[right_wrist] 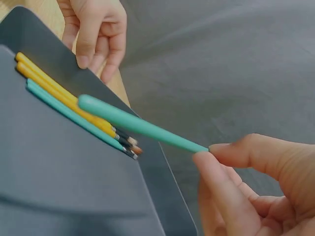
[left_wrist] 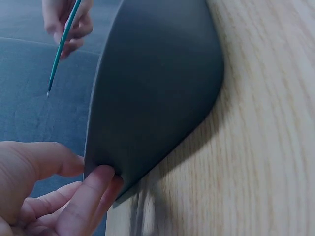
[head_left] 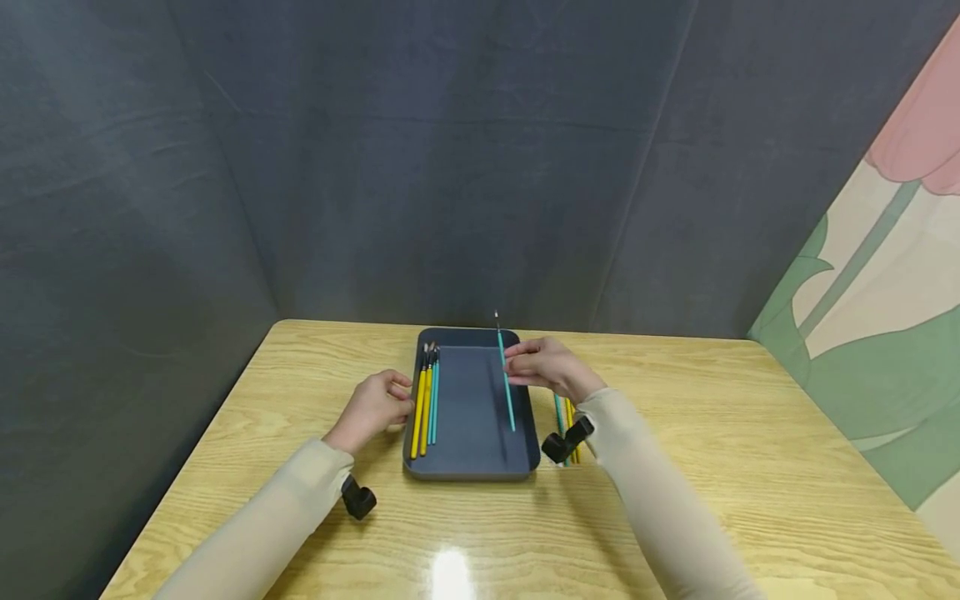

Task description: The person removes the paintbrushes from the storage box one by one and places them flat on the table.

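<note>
In the head view, my right hand (head_left: 551,367) pinches a teal paintbrush (head_left: 505,375) between thumb and fingertips over the right side of a dark grey tray (head_left: 476,467). The brush's bristles point away and its rounded handle end (right_wrist: 91,104) towards me. My left hand (head_left: 375,407) holds the tray's left rim, thumb at the top edge and fingertips (left_wrist: 101,177) against the outer wall. Along the tray's left side lie yellow paintbrushes (head_left: 417,412) and teal paintbrushes (head_left: 434,408), side by side, bristles at the far end.
To the right of the tray, more yellow and teal brushes (head_left: 558,408) lie on the wooden table (head_left: 712,467), partly hidden under my right wrist. A dark cloth (head_left: 450,167) hangs behind the table. A flower-patterned surface (head_left: 885,333) stands at the right.
</note>
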### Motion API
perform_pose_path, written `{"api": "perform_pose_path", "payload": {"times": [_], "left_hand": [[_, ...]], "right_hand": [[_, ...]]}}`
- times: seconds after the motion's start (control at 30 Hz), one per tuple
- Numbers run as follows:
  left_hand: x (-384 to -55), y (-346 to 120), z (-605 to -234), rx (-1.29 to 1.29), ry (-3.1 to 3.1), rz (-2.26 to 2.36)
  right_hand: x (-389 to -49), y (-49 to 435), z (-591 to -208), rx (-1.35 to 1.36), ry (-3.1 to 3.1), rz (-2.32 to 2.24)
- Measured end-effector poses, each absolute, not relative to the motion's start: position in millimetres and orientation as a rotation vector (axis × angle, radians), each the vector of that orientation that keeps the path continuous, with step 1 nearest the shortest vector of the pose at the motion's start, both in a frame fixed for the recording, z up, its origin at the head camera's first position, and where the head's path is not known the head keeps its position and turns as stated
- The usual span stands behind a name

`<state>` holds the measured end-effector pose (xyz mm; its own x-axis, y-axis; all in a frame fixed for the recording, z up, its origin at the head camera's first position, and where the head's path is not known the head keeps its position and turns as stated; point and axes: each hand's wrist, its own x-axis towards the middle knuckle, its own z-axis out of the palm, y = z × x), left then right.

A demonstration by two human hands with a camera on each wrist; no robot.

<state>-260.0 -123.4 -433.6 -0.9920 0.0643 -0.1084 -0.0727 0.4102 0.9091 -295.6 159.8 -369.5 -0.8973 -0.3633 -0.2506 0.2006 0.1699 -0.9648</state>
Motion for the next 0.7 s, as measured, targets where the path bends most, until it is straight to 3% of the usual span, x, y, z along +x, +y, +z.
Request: {"api": "perform_pose_path", "payload": {"times": [0.7], "left_hand": [[-257.2,-124.9,-434.5,0.015,2.552,1.627]], "right_hand": [[-272.6,240.1,-380.9,-0.031,2.065,-1.776]]}}
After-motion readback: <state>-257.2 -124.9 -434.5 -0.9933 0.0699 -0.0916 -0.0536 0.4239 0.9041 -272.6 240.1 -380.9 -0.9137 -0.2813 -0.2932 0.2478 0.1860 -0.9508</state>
